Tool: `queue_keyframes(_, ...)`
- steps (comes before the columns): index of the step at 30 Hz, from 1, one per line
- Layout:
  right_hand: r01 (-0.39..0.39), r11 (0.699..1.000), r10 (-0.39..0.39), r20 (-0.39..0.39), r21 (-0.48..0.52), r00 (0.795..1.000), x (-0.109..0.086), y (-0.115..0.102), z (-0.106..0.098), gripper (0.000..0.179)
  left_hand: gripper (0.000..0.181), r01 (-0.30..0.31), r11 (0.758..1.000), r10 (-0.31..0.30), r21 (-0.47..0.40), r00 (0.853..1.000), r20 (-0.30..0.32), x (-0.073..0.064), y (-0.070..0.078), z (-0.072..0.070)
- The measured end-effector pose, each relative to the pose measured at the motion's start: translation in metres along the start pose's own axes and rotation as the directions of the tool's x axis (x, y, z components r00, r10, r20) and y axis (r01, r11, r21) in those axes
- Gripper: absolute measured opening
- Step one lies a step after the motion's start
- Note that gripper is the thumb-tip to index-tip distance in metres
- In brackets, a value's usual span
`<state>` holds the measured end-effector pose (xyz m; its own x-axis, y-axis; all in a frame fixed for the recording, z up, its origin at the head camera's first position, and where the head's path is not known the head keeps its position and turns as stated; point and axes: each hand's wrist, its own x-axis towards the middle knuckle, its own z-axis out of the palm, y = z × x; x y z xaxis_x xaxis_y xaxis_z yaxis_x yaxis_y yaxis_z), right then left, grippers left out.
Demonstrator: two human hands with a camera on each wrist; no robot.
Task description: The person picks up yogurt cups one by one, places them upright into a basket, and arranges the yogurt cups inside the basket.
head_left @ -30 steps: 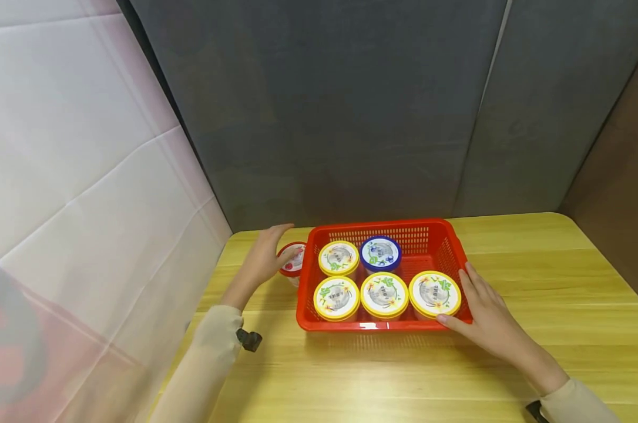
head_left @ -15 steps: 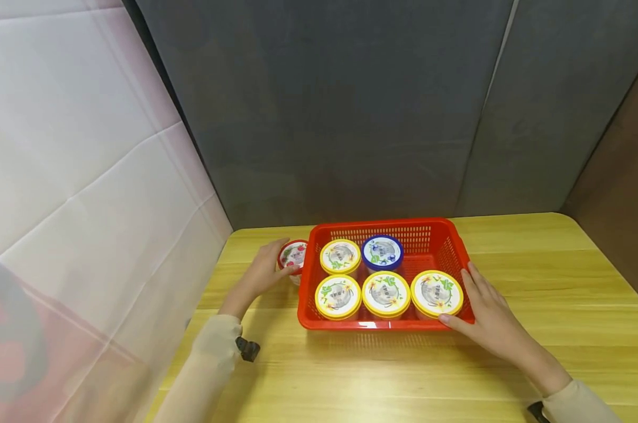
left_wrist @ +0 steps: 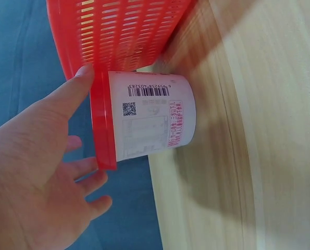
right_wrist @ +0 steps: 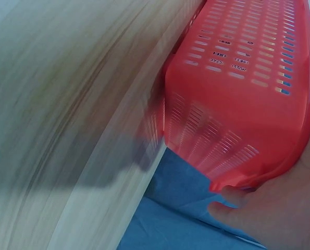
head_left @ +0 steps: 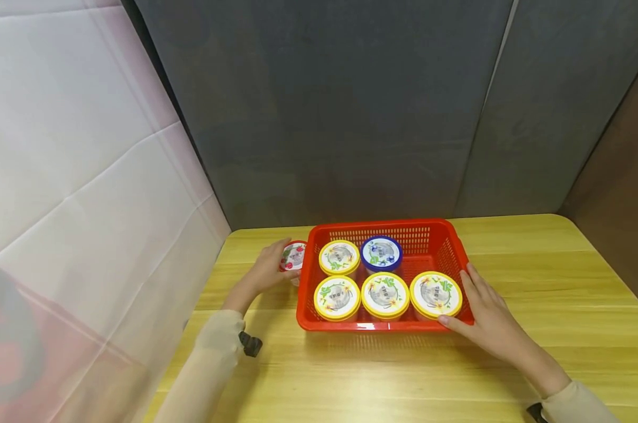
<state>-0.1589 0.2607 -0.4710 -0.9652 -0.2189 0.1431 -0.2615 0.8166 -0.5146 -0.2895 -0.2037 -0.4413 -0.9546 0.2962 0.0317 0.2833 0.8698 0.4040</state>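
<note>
A red-lidded tub (head_left: 294,257) with a white printed side stands on the table, against the left side of a red plastic basket (head_left: 345,326). My left hand (head_left: 268,269) holds this tub by its lid (left_wrist: 103,125), thumb on one side and fingers on the other. In the basket sit several yellow-lidded tubs (head_left: 385,295) and a blue-lidded tub (head_left: 382,254). At the basket's right front corner, my right hand (head_left: 493,320) grips the rim, its thumb over the front edge. In the right wrist view, fingertips show beside the basket's rim (right_wrist: 280,166).
The wooden table (head_left: 382,376) runs under the basket. A dark grey panel (head_left: 340,117) rises behind the table, and a white cloth panel (head_left: 86,176) borders it on the left. Inside the basket, a gap lies at the back right, beside the blue-lidded tub.
My left hand has lowered and closed around the lid of the red-lidded tub. The right hand and the basket have stayed in place.
</note>
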Motion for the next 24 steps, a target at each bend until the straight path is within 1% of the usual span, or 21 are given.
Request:
queue_keyframes(6, -0.002, 1.0, 0.002, -0.001, 0.001, 1.0, 0.0, 0.001, 0.002, 0.113, 0.092, -0.003, 1.0, 0.003, -0.001, 1.0, 0.011, 0.005, 0.001, 0.001)
queue_keyframes(10, -0.001, 1.0, 0.001, -0.005, 0.004, 1.0, 0.0, 0.002, 0.003, 0.112, 0.094, -0.004, 1.0, 0.004, 0.015, 1.0, 0.02, 0.01, -0.001, 0.004)
queue_keyframes(15, -0.002, 1.0, 0.002, -0.005, 0.007, 1.0, 0.0, 0.003, 0.004, 0.112, 0.097, 0.021, 1.0, -0.021, -0.008, 0.999, 0.039, 0.013, -0.003, 0.007)
queue_keyframes(24, 0.004, 1.0, -0.003, -0.018, 0.008, 1.0, 0.0, 0.004, 0.005, 0.112, 0.097, 0.031, 0.999, -0.031, -0.034, 0.999, 0.016, 0.012, -0.003, 0.008)
